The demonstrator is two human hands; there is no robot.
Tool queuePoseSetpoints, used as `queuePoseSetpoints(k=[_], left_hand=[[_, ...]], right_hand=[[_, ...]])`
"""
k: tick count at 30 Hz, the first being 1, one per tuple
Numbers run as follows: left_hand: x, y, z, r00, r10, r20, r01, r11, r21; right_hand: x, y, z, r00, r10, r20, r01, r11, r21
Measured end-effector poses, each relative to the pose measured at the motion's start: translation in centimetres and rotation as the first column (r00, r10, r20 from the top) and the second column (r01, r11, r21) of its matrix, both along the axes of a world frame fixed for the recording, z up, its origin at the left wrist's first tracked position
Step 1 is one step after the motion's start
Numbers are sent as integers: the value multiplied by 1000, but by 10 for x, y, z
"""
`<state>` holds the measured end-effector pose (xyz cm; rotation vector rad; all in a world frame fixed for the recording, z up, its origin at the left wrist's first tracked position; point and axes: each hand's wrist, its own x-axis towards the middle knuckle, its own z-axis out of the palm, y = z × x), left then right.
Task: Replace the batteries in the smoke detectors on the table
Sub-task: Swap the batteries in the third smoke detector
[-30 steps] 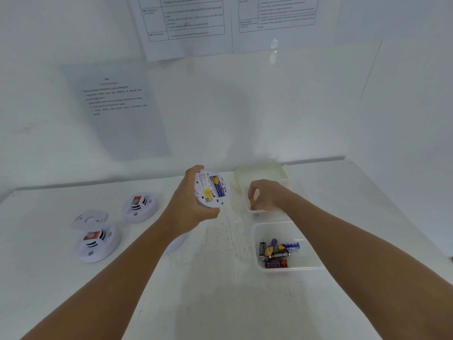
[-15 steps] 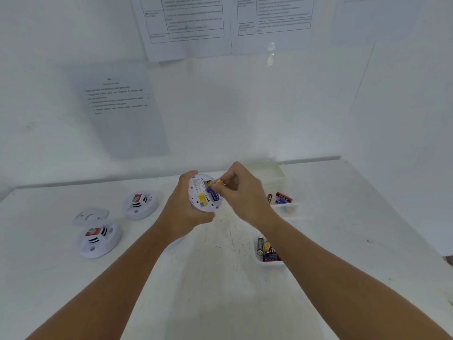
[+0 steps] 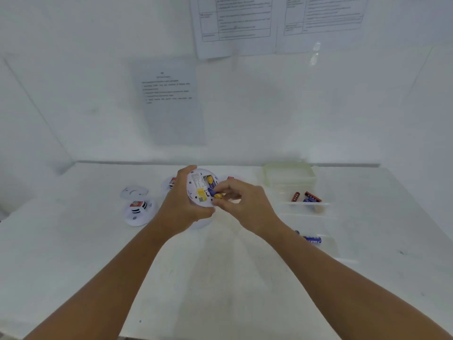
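Head view: the left hand [image 3: 181, 204] grips a smoke detector [image 3: 201, 187] above the white surface [image 3: 220, 278], its back open. Right hand [image 3: 241, 201] fingers pinch a blue-and-yellow battery [image 3: 215, 193] at its compartment. To the right, two clear containers: the far tray [image 3: 306, 204] holds red batteries [image 3: 312, 196], the near tray [image 3: 328, 244] a blue one [image 3: 311, 240].

We see white plastic, smooth and slightly glossy, on the held smoke detector [image 3: 199, 187], with a yellow paper-like sticker [image 3: 201, 192] on its back. We read the battery [image 3: 215, 194] as a glossy blue-and-gold wrap. The detector on the table [image 3: 138, 212] is the same white plastic. The table [image 3: 220, 278] looks matt white, faintly scuffed. The containers [image 3: 306, 207] are clear plastic. The wall sheets [image 3: 169, 99] are matt paper.
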<state>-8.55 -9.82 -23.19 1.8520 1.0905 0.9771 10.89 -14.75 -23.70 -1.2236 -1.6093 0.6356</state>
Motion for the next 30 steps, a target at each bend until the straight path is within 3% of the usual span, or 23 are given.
queuePoseSetpoints(k=[3, 7, 11, 14, 17, 21, 30], left_hand=[[-21, -11, 3, 1000, 22, -5, -22, 1000, -21], [-41, -25, 8, 999, 48, -18, -49, 999, -24], [-57, -27, 14, 998, 9, -64, -10, 1000, -17], [-68, -25, 20, 990, -33, -137, 32, 999, -10], [-85, -19, 29, 982, -45, -183, 43, 999, -16], [-110, -5, 38, 962, -123, -242, 118, 992, -38], [-179, 30, 44, 965, -160, -208, 157, 987, -28]], right_hand=[[-4, 0, 9, 980, 142, 142, -131, 988, -81], [-17, 6, 14, 938, 272, 216, -239, 956, -169], [-38, 16, 16, 961, 239, 138, -216, 963, -164], [-54, 25, 22, 967, 192, 168, -167, 974, -155], [-65, 34, 30, 982, 163, 93, -130, 950, -285], [-85, 50, 45, 984, 178, 3, -150, 839, -523], [-155, 102, 56, 985, 169, -41, -156, 757, -634]])
